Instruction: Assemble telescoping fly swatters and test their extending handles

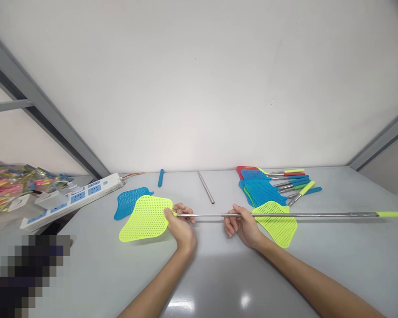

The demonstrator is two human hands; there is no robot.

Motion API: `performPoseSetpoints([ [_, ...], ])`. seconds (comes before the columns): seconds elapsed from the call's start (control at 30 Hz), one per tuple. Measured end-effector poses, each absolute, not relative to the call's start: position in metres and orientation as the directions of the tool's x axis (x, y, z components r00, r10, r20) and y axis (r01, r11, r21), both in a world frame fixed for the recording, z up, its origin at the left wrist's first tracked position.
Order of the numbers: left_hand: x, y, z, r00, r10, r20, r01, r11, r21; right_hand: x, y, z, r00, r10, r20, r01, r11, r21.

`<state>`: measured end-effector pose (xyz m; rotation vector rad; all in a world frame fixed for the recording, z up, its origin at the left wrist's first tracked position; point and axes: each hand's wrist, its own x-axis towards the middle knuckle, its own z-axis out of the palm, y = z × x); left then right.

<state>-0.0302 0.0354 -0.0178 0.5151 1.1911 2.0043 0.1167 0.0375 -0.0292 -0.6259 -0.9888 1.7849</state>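
A yellow-green fly swatter (147, 219) with a long, drawn-out metal telescopic rod lies across both my hands. My left hand (182, 227) grips it where the perforated head meets the rod, thumb against the head's edge. Farther along, my right hand (243, 224) holds the rod between thumb and fingers. The rod runs on to the right and ends in a yellow-green handle (394, 214) at the picture's edge. Beneath the rod, by my right wrist, lies another yellow-green swatter (280, 229). Behind the held head rests a loose blue swatter head (131, 202).
A pile of blue, red and green swatters (262, 192) sits at the back right. Toward the wall lie a loose metal rod (206, 187) and a blue handle (161, 178). On the left are a power strip (109, 182) with plugs and colourful plastic-wrapped items (16, 183).
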Motion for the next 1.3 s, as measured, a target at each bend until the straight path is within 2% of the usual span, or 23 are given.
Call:
performPoseSetpoints([
  [0.47, -0.019, 0.026, -0.016, -0.610, 0.787, -0.088, -0.433, -0.238, 0.869, 0.117, 0.035, -0.025, -0.431, 0.902, 0.015, -0.472, -0.211, -0.856],
  [1.3, -0.011, 0.020, -0.016, -0.519, 0.852, -0.068, -0.531, -0.259, 0.807, 0.118, 0.036, -0.027, -0.428, 0.903, 0.045, -0.509, -0.199, -0.838],
])
